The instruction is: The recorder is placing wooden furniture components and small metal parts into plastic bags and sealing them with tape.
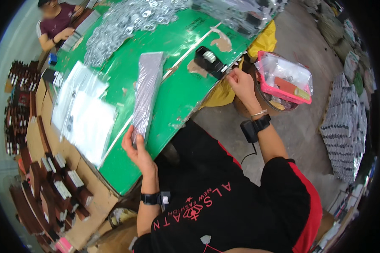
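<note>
The long wrapped bar, grey and in shiny clear plastic, lies on the green table, with its near end by the table's front edge. The left hand holds that end, thumb on one side and fingers on the other. The plastic looks loose and slippery, so the bar could slide or turn if the left hand lets its grip go soft. The right hand is narrow, thumb and finger close together at the front of the black tape holder; I cannot tell if a bit of tape is pinched there. The tape holder sits near the table's edge, so a hard pull could drag it or tip it off. Tape could also fold and stick to itself, or stick to the torn brown paper close by. The black box on the right wrist has a wire hanging down, and that might catch on the pink basket beside the table. To the left, the clear bags lie flat near the bar, and a bump could push them about.
</note>
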`<action>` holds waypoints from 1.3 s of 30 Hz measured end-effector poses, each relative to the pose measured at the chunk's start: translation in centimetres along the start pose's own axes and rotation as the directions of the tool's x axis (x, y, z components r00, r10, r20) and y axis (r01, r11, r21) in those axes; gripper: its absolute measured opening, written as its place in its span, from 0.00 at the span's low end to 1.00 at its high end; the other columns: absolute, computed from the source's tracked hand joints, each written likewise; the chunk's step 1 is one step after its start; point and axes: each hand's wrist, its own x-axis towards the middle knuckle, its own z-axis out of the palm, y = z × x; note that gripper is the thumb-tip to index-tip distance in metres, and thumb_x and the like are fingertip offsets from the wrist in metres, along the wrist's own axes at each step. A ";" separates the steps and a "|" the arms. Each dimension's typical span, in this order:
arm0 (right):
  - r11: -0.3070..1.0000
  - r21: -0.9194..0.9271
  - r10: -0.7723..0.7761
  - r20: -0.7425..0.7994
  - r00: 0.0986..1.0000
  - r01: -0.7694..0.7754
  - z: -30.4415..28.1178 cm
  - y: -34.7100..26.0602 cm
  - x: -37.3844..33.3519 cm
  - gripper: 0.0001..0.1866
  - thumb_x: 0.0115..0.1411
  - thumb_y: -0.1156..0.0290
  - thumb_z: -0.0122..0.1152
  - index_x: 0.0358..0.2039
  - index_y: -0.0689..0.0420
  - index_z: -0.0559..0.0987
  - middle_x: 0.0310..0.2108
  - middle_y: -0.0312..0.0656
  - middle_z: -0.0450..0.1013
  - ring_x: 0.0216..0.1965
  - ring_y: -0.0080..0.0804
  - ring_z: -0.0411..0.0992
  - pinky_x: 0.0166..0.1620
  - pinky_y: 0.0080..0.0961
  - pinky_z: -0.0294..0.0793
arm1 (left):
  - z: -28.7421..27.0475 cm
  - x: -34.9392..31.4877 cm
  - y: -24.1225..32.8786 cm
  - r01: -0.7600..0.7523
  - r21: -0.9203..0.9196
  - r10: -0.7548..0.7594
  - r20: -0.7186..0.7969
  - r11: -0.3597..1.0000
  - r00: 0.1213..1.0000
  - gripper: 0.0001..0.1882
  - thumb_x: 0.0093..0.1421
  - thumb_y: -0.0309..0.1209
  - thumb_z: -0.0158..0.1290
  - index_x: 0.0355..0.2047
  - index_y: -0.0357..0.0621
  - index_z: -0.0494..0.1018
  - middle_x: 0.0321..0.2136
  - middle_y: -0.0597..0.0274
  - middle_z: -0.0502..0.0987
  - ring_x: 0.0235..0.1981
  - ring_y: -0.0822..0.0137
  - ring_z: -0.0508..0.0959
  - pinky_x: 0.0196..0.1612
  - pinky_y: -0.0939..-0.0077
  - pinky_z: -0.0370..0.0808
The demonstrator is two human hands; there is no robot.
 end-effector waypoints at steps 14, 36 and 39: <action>0.762 0.636 -0.371 0.580 0.725 -0.119 8.2 -22.2 -5.9 0.08 0.63 0.66 0.65 0.33 0.57 0.78 0.17 0.24 0.65 0.20 0.10 0.57 0.22 0.17 0.53 | 0.9 0.0 -1.9 0.040 -0.202 -0.055 -0.073 0.979 0.996 0.33 0.60 0.27 0.58 0.65 0.45 0.62 0.51 0.55 0.69 0.53 0.61 0.68 0.59 0.65 0.65; 0.983 0.043 -0.150 0.747 0.647 0.178 11.4 -25.5 -4.6 0.11 0.59 0.68 0.65 0.31 0.65 0.80 0.25 0.42 0.80 0.25 0.24 0.79 0.29 0.23 0.78 | 1.0 -0.4 -1.6 -0.139 -0.008 0.136 -0.129 0.990 0.982 0.19 0.64 0.30 0.55 0.55 0.44 0.75 0.53 0.55 0.70 0.53 0.55 0.71 0.53 0.64 0.71; 0.984 0.168 -0.171 0.794 0.583 0.060 10.9 -24.1 -4.0 0.11 0.59 0.67 0.65 0.32 0.64 0.81 0.27 0.41 0.81 0.28 0.23 0.79 0.31 0.22 0.76 | 1.1 -0.3 -1.5 -0.143 0.019 0.144 -0.142 0.990 0.979 0.19 0.63 0.31 0.54 0.55 0.44 0.76 0.53 0.55 0.73 0.54 0.51 0.69 0.60 0.59 0.66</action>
